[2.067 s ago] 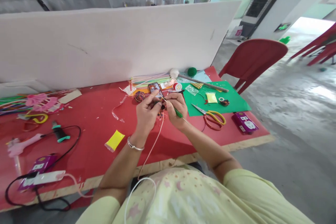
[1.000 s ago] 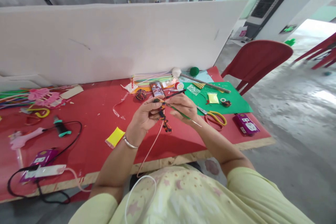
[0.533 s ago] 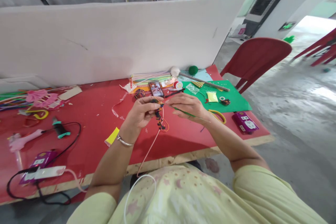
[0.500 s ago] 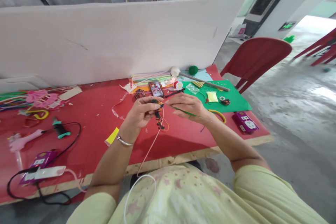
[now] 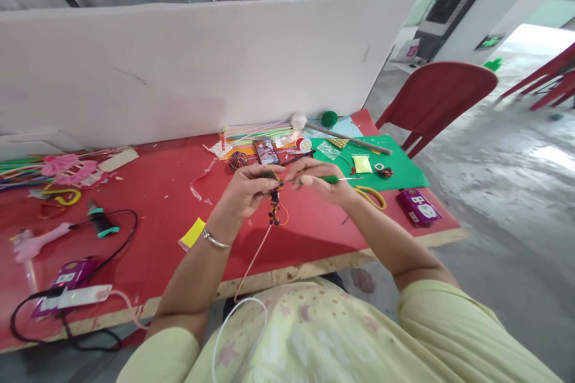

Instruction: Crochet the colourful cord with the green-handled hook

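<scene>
My left hand (image 5: pixel 245 190) is closed in a pinch on a dark multicoloured crochet piece (image 5: pixel 274 208), which hangs below the fingers. A loop of orange yarn (image 5: pixel 287 213) curves out at its right side. In my right hand (image 5: pixel 335 190) is a crochet hook (image 5: pixel 331 179) with a green handle, its thin metal end sticking out to the right. The hook's other end points at the top of the piece, close to my left fingertips; whether it is inside a stitch is too small to tell. A multicoloured yarn ball (image 5: pixel 238 160) lies just behind my left hand.
A phone (image 5: pixel 266 152) and a thread spool (image 5: pixel 304 144) lie behind my hands. A green sheet (image 5: pixel 404 170) carries small packets and a stick (image 5: pixel 354 140). Purple boxes (image 5: pixel 418 207), a glue gun (image 5: pixel 42 240) and cutters (image 5: pixel 102 219) are farther out. A white board (image 5: pixel 202 66) stands behind.
My right hand has turned and come slightly left, closer to my left hand. The hook's green handle now shows above the palm, where before it was mostly below the fingers.
</scene>
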Demonstrator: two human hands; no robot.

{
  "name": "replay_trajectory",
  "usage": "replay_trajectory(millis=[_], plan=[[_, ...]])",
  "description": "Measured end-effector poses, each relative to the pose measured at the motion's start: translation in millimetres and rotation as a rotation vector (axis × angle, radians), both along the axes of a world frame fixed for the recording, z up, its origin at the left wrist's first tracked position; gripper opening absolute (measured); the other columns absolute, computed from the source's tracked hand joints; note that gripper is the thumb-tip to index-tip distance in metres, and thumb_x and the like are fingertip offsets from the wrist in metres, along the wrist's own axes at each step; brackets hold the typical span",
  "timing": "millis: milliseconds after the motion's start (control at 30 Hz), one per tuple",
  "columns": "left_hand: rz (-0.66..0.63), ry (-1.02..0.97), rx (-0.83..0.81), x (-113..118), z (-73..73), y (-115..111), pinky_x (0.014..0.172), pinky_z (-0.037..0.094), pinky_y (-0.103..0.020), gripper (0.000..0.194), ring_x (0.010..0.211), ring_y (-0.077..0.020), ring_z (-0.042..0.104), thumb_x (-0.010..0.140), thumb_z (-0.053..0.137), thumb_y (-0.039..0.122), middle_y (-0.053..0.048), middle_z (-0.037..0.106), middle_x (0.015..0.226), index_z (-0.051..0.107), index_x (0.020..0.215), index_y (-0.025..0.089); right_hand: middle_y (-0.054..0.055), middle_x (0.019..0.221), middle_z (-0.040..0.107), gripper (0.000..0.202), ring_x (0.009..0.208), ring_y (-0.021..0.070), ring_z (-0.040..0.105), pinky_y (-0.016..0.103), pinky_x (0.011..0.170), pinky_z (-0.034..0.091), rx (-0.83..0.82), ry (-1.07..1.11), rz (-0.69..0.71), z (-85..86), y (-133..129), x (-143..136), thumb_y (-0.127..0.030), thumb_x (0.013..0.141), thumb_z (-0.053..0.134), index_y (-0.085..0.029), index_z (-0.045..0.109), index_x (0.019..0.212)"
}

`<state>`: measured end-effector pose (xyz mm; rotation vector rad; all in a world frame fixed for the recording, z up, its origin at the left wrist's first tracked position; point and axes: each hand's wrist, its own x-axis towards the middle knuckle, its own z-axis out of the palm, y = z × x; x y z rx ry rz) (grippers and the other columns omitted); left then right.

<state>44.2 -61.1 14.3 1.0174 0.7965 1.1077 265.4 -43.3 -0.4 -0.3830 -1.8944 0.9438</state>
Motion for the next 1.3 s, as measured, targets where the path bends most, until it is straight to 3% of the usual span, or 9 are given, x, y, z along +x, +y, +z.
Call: replay_trajectory(millis=[100,200,300,400,500,733,1033,1167,1300], plan=[[0.277,0.11,0.237,17,-11.3,-5,0.051,0.04,-0.022,0.035,0.055,-0.0082,0.05,0.068,0.083,0.02,-0.002,0.071,0.073,0.086,0.102,0.021,0.008,0.104,0.068,0.035,0.095,0.0175,0.067,0.028,0.07,0.061,-0.076,0.177,-0.226,-18.6,-8,-26,-0.041,0.104,0.058,-0.021,0.081,0.086],[0.569,0.179,0.412,33,-19.0,-10,0.066,0.05,-0.023,0.039,0.074,-0.012,0.061,0.071,0.084,0.019,-0.001,0.072,0.085,0.085,0.11,0.025,0.008,0.105,0.066,0.026,0.098,0.0191,0.066,0.033,0.077,0.062,0.063,0.253,-0.528,-31.7,-15,-51,-0.036,0.102,0.06,-0.023,0.08,0.092],[0.538,-0.053,0.246,39,-19.0,-11,0.057,0.046,-0.021,0.04,0.059,-0.0071,0.053,0.069,0.085,0.022,0.002,0.067,0.076,0.084,0.109,0.024,0.009,0.104,0.068,0.021,0.101,0.0209,0.066,0.039,0.09,0.06,0.281,0.271,-0.663,-31.9,-17,-63,-0.031,0.101,0.061,-0.023,0.079,0.093],[0.45,-0.201,0.132,34,-14.6,-8,0.048,0.037,-0.019,0.042,0.049,-0.0034,0.043,0.062,0.089,0.019,0.004,0.063,0.068,0.085,0.104,0.022,0.007,0.099,0.068,0.029,0.095,0.0192,0.066,0.037,0.086,0.059,0.252,0.243,-0.593,-21.6,-12,-62,-0.031,0.103,0.057,-0.022,0.077,0.084],[0.37,-0.192,0.102,22,-12.1,-8,0.044,0.028,-0.018,0.043,0.045,-0.0022,0.036,0.06,0.089,0.016,0.005,0.06,0.06,0.085,0.102,0.021,0.006,0.093,0.068,0.04,0.087,0.017,0.066,0.033,0.077,0.057,0.019,0.196,-0.415,-11.3,-7,-53,-0.036,0.103,0.056,-0.02,0.074,0.07],[0.154,-0.141,0.041,5,-10.9,-6,0.043,0.022,-0.02,0.04,0.044,-0.0016,0.034,0.058,0.089,0.015,-0.001,0.07,0.067,0.086,0.098,0.019,0.0,0.086,0.064,0.026,0.063,0.0089,0.058,0.022,0.058,0.053,-0.628,0.348,-0.045,-14.8,-1,-48,-0.045,0.089,0.07,-0.019,0.075,0.091],[0.232,-0.017,0.106,-5,-0.6,-5,0.041,0.02,-0.02,0.026,0.047,-0.0038,0.042,0.071,0.083,0.029,-0.002,0.066,0.069,0.086,0.094,0.017,-0.003,0.065,0.063,0.032,0.053,0.0087,0.052,0.021,0.049,0.048,-0.798,0.456,0.012,-25.6,7,-54,-0.049,0.082,0.072,-0.017,0.076,0.086],[0.212,0.004,0.143,-10,1.6,-3,0.041,0.022,-0.02,0.02,0.045,-0.0015,0.04,0.068,0.087,0.026,-0.003,0.069,0.076,0.086,0.086,0.018,-0.003,0.063,0.064,0.031,0.05,0.0083,0.051,0.021,0.048,0.047,-0.84,0.464,0.048,-25.3,11,-51,-0.048,0.078,0.074,-0.017,0.074,0.078],[0.117,-0.012,0.095,-9,2.5,-3,0.043,0.024,-0.019,0.035,0.043,-0.0013,0.037,0.061,0.087,0.016,0.001,0.065,0.067,0.087,0.096,0.021,-0.003,0.062,0.061,0.032,0.051,0.008,0.051,0.02,0.049,0.048,-0.82,0.427,0.059,-24.5,11,-49,-0.049,0.08,0.072,-0.017,0.073,0.076]])
